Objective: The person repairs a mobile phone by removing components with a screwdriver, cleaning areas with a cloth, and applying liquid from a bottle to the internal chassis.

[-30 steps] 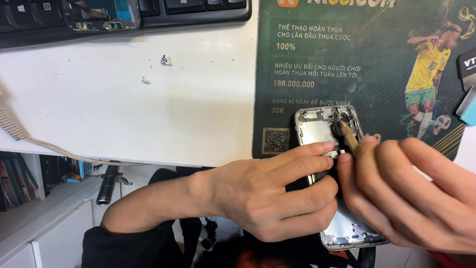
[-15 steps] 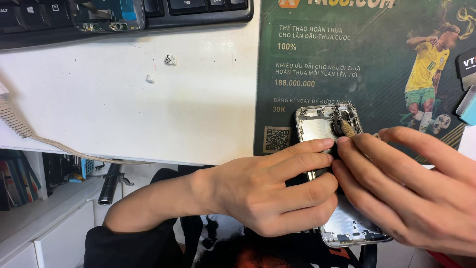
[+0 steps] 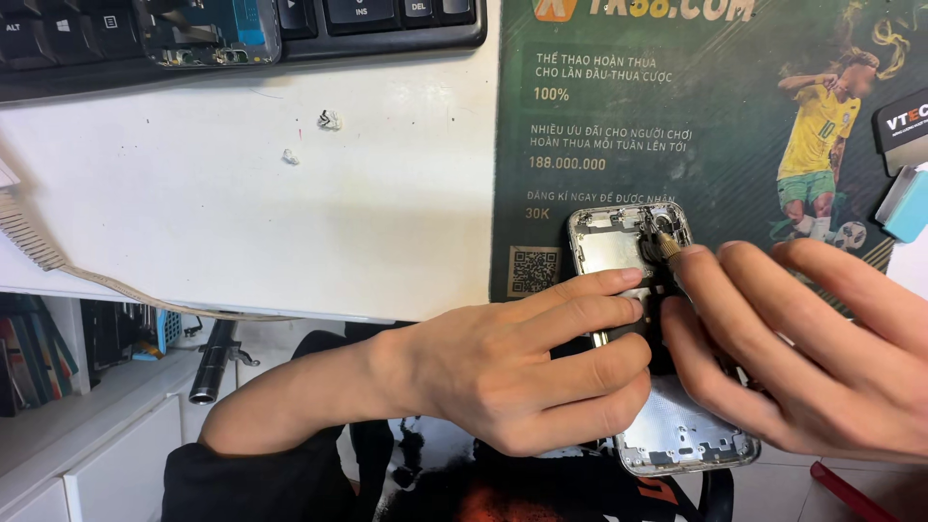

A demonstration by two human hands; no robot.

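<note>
A: What has shifted in the last second?

B: Little. The right hand (image 3: 802,358) has slid slightly up the phone housing (image 3: 628,261), so the small brass-tipped tool (image 3: 667,244) it pinches now sits at the housing's top right corner. The left hand (image 3: 522,372) stays where it was.

A: How do the hands stand?

B: The left lies across the housing's middle, fingers together and pressing it down. The right pinches the tool between thumb and forefinger, other fingers fanned out.

A: What can't you see?

B: Most of the housing's middle is under the fingers; only the top and bottom ends show. The tool's shaft is hidden in the grip, so its kind is unclear. The right wrist is cut off by the frame.

A: And the surroundings?

B: The housing lies on a dark green printed mat (image 3: 619,145) at the edge of a white desk (image 3: 242,222). A black keyboard (image 3: 387,24) runs along the top, with another phone frame (image 3: 208,34) resting on it.
</note>
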